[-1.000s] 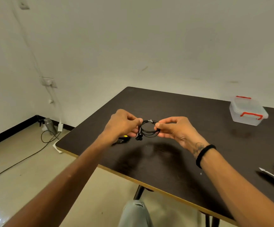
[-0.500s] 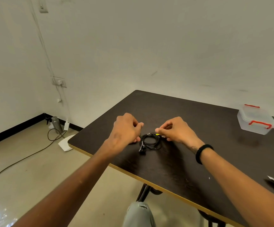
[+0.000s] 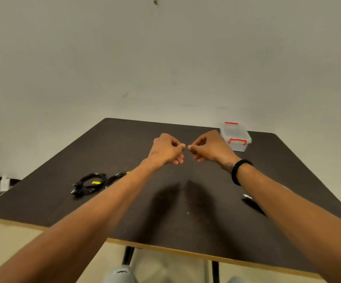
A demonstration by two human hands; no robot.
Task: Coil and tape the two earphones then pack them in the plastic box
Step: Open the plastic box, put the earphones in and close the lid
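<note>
Both hands, the left hand (image 3: 166,150) and right hand (image 3: 210,148), hover with fingers curled, apparently holding nothing, while the two coiled earphones (image 3: 90,183) lie on the desk (image 3: 186,211) behind-left of them, nearer the left hand, and the plastic box (image 3: 235,137) stands just beyond the right.

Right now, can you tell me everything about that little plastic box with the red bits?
The plastic box is small, see-through and looks empty. Its lid is on, with a red clip on the near side and another on the far side. It stands upright on the dark table near the far right corner. Nothing touches it but the table.
</note>
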